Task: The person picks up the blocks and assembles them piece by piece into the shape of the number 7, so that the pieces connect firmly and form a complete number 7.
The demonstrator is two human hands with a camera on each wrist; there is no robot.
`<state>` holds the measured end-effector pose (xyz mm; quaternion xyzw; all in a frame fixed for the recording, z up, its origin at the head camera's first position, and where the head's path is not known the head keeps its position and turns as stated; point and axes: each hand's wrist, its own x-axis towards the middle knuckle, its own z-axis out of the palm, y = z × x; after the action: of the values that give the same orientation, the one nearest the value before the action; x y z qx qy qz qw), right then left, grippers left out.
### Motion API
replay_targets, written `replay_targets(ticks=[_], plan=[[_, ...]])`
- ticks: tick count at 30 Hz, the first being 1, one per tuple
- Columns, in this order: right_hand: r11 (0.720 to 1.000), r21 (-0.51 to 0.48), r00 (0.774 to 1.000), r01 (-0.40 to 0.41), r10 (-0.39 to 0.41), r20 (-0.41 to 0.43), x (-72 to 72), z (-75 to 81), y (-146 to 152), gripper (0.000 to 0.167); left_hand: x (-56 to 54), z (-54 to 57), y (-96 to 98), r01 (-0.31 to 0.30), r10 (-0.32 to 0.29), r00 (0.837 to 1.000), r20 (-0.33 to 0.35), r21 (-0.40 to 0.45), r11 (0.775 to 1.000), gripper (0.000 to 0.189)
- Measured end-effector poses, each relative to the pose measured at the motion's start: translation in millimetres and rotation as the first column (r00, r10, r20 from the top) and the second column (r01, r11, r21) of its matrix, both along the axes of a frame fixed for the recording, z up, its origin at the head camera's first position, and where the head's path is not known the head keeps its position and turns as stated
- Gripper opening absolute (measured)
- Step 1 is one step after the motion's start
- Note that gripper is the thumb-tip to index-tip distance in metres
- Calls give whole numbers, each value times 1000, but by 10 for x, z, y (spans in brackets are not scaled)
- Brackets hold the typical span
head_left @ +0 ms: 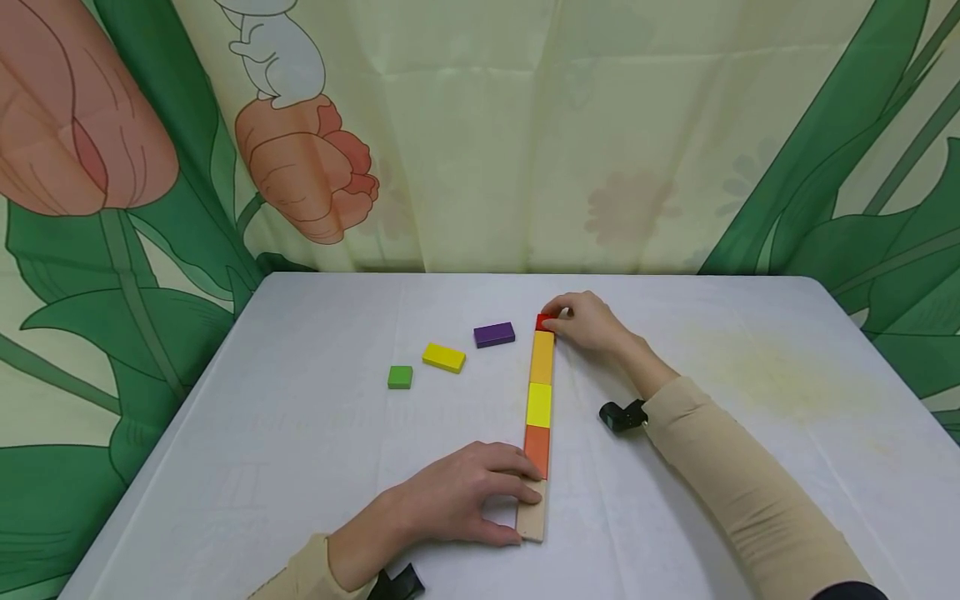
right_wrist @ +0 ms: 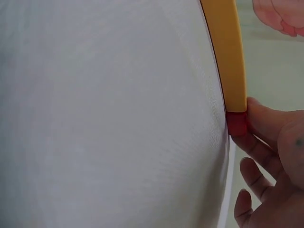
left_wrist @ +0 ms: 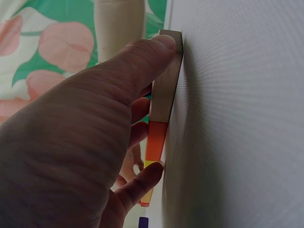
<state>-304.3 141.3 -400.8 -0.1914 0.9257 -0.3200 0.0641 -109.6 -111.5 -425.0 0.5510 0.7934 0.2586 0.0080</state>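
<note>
Five blocks [head_left: 538, 406] make a line. The right hand [head_left: 588, 325] has a narrow grip, pinching the red block [head_left: 541, 320] at the far end of the gold block [head_left: 542, 358]. The left hand [head_left: 468, 493], grip wide, touches the wooden block [head_left: 532, 521], on the gold block's near side.

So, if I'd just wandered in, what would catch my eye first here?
Probably the bright row of blocks on the white table, running red, amber, yellow, orange, then bare wood toward the person. The right fingers pinch the small red block at the far end, while the left fingers touch the wooden block at the near end. Behind the table, a big carrot is printed on the left of the curtain.
</note>
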Motion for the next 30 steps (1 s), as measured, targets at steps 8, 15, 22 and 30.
replay_targets(ticks=[8, 15, 22, 30], plan=[[1000, 13, 1000, 8, -8, 6, 16, 17, -17, 26, -6, -10, 7, 19, -18, 999, -45, 18, 1000, 34], [1000, 18, 1000, 7, -7, 16, 31, 21, -6, 25, -2, -3, 4, 3, -3, 1000, -5, 2, 1000, 35], [1000, 20, 1000, 3, -4, 14, 34, 2, -8, 26, -1, 6, 4, -3, 3, 1000, 15, -9, 1000, 35], [1000, 16, 1000, -2, 2, -19, 36, 8, -27, 25, 11, 10, 12, -24, 24, 1000, 13, -14, 1000, 34]])
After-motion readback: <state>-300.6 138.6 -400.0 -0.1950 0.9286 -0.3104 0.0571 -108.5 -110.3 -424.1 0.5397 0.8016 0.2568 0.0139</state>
